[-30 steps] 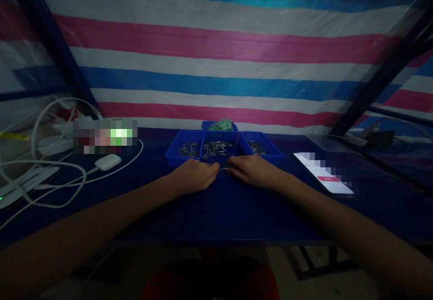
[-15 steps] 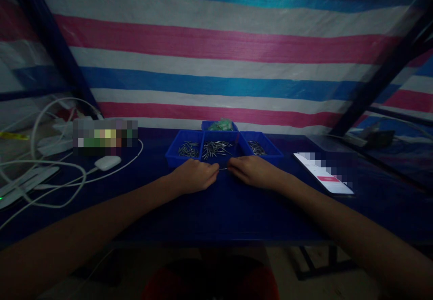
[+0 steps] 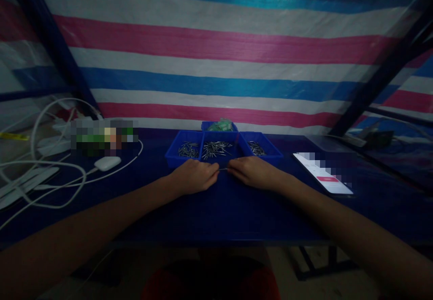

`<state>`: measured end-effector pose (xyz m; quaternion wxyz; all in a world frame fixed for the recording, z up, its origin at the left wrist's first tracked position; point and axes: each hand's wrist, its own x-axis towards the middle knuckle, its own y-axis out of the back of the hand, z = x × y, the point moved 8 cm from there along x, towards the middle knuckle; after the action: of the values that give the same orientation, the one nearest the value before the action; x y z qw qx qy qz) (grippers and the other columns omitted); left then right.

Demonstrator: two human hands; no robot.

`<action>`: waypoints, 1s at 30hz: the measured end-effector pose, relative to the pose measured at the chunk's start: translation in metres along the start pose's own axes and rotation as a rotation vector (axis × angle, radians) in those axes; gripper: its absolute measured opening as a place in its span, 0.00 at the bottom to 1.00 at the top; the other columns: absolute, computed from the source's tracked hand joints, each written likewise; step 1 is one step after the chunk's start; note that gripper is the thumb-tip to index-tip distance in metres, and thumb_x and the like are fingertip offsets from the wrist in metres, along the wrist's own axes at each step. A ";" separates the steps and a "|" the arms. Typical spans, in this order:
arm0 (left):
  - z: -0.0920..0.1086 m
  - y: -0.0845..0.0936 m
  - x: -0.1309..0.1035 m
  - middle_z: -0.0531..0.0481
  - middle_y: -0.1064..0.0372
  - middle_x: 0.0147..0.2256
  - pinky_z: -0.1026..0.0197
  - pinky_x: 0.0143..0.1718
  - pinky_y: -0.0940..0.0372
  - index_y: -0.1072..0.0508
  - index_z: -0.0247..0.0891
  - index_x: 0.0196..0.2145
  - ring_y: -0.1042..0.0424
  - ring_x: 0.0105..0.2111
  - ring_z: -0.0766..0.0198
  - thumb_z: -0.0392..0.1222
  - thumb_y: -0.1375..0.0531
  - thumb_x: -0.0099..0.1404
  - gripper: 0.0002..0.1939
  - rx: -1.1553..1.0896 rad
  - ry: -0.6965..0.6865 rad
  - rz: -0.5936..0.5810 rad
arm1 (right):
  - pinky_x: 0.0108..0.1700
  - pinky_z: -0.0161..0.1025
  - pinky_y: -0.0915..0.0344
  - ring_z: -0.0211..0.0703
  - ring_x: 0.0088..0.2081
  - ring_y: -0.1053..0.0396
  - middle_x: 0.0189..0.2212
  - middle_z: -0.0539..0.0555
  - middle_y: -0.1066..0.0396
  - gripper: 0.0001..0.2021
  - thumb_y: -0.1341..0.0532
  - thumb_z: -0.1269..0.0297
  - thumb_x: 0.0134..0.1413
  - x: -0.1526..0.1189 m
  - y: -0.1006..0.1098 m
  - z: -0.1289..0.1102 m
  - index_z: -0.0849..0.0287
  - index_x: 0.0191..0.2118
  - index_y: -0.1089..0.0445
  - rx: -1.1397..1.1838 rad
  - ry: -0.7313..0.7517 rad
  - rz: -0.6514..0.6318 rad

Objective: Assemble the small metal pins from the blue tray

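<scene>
Between my two hands runs a thin metal pin-like piece (image 3: 223, 169), its ends hidden in my fingers. My left hand (image 3: 195, 176) pinches its left end, and my right hand (image 3: 253, 172) pinches the right end. Just beyond them stand blue plastic bins: a left bin (image 3: 172, 152) and a right bin (image 3: 275, 152), each holding a heap of slim metal pieces (image 3: 188, 150). In the middle, a loose pile of similar slim metal pieces (image 3: 215, 149) lies between the bins. Behind it, another blue bin (image 3: 204, 126) holds crumpled green plastic (image 3: 221, 125).
A phone with a lit screen (image 3: 329, 183) lies to the right on the blue table (image 3: 216, 219). White cables (image 3: 83, 180) and a white adapter (image 3: 108, 163) spread over the left side. Striped sheeting (image 3: 216, 81) hangs behind, between dark blue frame posts.
Almost nothing differs. Both hands stay in the same place, still pinching the thin metal piece between them.
</scene>
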<state>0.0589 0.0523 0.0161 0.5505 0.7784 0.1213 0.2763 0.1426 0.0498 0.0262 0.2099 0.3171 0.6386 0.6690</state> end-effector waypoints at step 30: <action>0.000 -0.009 -0.001 0.52 0.31 0.26 0.66 0.21 0.45 0.35 0.37 0.33 0.33 0.22 0.67 0.41 0.54 0.64 0.10 -0.079 -0.024 -0.065 | 0.27 0.33 0.50 0.35 0.25 0.40 0.25 0.51 0.36 0.04 0.48 0.67 0.53 -0.001 -0.001 0.001 0.61 0.31 0.40 -0.014 0.018 0.011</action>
<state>0.0590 0.0551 0.0079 0.5908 0.7551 0.1289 0.2534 0.1445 0.0501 0.0245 0.2024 0.3130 0.6340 0.6776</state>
